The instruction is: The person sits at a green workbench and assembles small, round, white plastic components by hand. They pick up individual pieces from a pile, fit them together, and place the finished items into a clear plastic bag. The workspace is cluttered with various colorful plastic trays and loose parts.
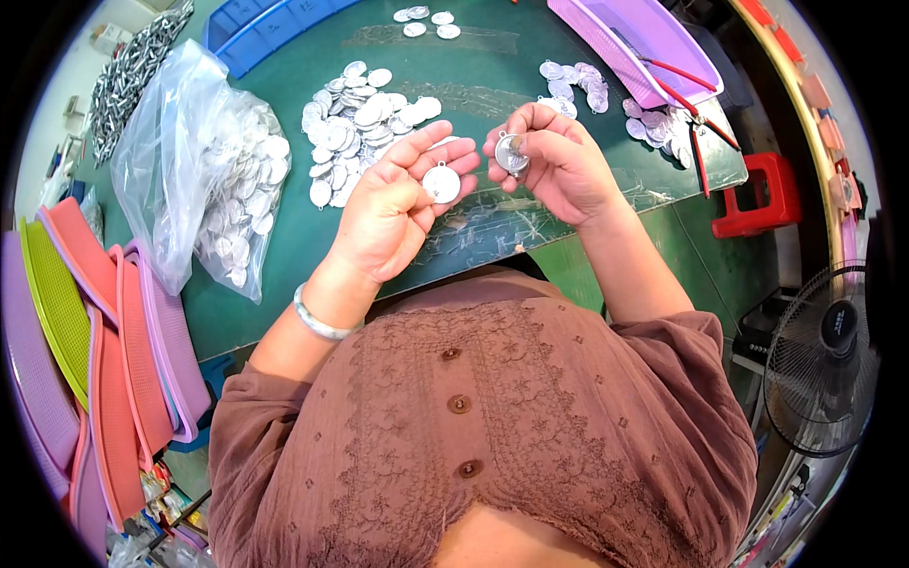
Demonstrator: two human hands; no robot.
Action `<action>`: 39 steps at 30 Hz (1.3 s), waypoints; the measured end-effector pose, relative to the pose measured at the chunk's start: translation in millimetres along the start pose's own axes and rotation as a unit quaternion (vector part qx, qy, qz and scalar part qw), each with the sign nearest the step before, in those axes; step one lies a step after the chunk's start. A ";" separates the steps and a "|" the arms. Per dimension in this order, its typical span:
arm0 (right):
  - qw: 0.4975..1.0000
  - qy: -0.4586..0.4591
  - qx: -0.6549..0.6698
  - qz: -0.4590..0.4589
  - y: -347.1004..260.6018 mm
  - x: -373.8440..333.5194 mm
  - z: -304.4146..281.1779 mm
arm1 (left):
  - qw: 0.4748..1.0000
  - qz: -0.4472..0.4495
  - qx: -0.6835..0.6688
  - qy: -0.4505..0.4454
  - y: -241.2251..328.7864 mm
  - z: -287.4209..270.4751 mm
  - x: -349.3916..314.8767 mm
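Observation:
My left hand (383, 208) is turned palm up above the table's near edge. A round silver medal pendant (442, 183) with a small loop lies on its fingers, the thumb beside it. To its right, my right hand (559, 166) pinches another round silver pendant (512, 153) between thumb and fingers, loop upward. The two hands are a short gap apart. Just beyond my left hand spreads a large pile of the same pendants (355, 118). A smaller group of pendants (578, 83) lies past my right hand.
A clear plastic bag (175, 142) of pendants stands at left on the green table (312, 43). A blue bin (270, 28), purple basket (615, 43) and red-handled pliers (696, 118) lie beyond. Stacked baskets (118, 322) stand left; a red stool (757, 199) and fan (822, 360) right.

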State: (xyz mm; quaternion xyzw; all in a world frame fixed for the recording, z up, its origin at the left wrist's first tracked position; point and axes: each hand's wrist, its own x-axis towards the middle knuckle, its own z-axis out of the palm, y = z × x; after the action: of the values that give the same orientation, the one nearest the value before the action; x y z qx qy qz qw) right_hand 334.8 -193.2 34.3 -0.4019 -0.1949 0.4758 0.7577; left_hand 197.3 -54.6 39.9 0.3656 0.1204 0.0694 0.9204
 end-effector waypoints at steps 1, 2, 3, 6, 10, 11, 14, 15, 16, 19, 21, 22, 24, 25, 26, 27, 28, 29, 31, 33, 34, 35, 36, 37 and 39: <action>1.000 0.004 -0.005 0.004 -0.3 0.0 0.8 | 1.000 0.007 0.007 -0.009 -0.7 -0.5 0.1; 1.000 0.009 -0.011 0.007 -0.7 -0.2 1.9 | 1.000 0.015 0.013 -0.018 -1.2 -0.7 0.0; 1.000 0.013 -0.016 0.010 -0.7 -0.5 2.8 | 0.999 0.021 0.013 -0.022 -1.3 -0.4 -0.4; 0.998 -0.001 -0.050 0.028 2.2 -1.8 4.1 | 0.999 0.039 0.012 -0.035 -1.5 0.2 -1.5; 0.985 -0.032 -0.159 0.057 5.1 -5.5 16.9 | 0.996 0.065 0.021 -0.050 -4.1 -1.3 -1.5; 0.983 -0.029 -0.173 0.052 7.5 -6.1 20.3 | 0.996 0.073 0.027 -0.052 -4.9 -1.6 -1.5; 0.976 -0.023 -0.213 0.041 11.3 -6.3 27.5 | 0.994 0.085 0.046 -0.059 -4.9 -1.1 -1.3; 0.974 -0.020 -0.221 0.041 11.5 -6.1 28.5 | 0.993 0.089 0.051 -0.061 -5.1 -0.5 -1.5; 0.972 -0.017 -0.229 0.041 11.7 -5.9 29.2 | 0.992 0.093 0.057 -0.064 -5.2 0.3 -1.8; 0.981 -0.011 -0.188 0.054 13.8 -4.4 27.6 | 0.992 0.092 0.053 -0.070 -3.7 0.4 -3.2; 0.986 -0.003 -0.151 0.066 13.6 -3.3 26.9 | 0.994 0.081 0.027 -0.070 -1.9 -2.4 -3.5; 0.988 0.002 -0.139 0.071 12.9 -2.6 27.5 | 0.995 0.073 0.006 -0.067 -0.5 -6.5 -3.1; 0.990 0.007 -0.120 0.078 12.9 -0.9 27.3 | 0.996 0.063 -0.021 -0.062 1.5 -10.0 -3.4; 0.990 0.008 -0.114 0.081 13.9 0.1 26.6 | 0.996 0.062 -0.028 -0.061 2.3 -10.9 -3.9; 0.991 0.010 -0.109 0.084 14.6 0.8 26.5 | 0.996 0.060 -0.034 -0.059 3.0 -11.6 -4.5; 0.990 0.013 -0.111 0.085 14.6 1.2 27.3 | 0.997 0.064 -0.024 -0.046 3.4 -11.3 -5.4; 0.990 0.017 -0.114 0.086 13.9 1.6 28.5 | 0.997 0.068 -0.014 -0.032 3.7 -10.1 -6.3; 0.989 0.021 -0.117 0.087 13.3 2.0 29.8 | 0.997 0.071 -0.003 -0.019 4.1 -9.8 -7.1; 0.989 0.022 -0.118 0.086 12.3 2.9 32.5 | 0.998 0.062 0.027 0.003 3.5 -16.9 -7.2; 0.989 0.024 -0.119 0.087 12.8 3.9 34.3 | 0.998 0.052 0.041 0.016 4.6 -21.4 -9.2; 0.989 0.025 -0.119 0.089 13.3 5.1 34.4 | 0.998 0.045 0.038 0.017 5.4 -22.8 -10.1; 0.988 0.026 -0.119 0.091 13.9 6.1 34.9 | 0.998 0.039 0.036 0.018 6.0 -24.0 -10.8; 0.988 0.025 -0.120 0.092 14.1 6.9 36.1 | 0.998 0.032 0.042 0.022 6.3 -25.0 -11.1; 0.988 0.024 -0.121 0.093 13.9 7.3 38.1 | 0.998 0.027 0.047 0.025 6.8 -25.5 -11.9; 0.987 0.024 -0.123 0.096 14.8 8.4 41.0 | 0.997 0.021 0.059 0.033 7.6 -26.3 -13.7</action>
State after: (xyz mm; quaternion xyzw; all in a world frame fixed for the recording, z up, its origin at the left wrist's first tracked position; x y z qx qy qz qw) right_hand 302.6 -165.1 46.5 -0.5202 -0.1943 0.5090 0.6577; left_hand 176.7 -34.7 29.0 0.4191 0.1472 0.0933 0.8911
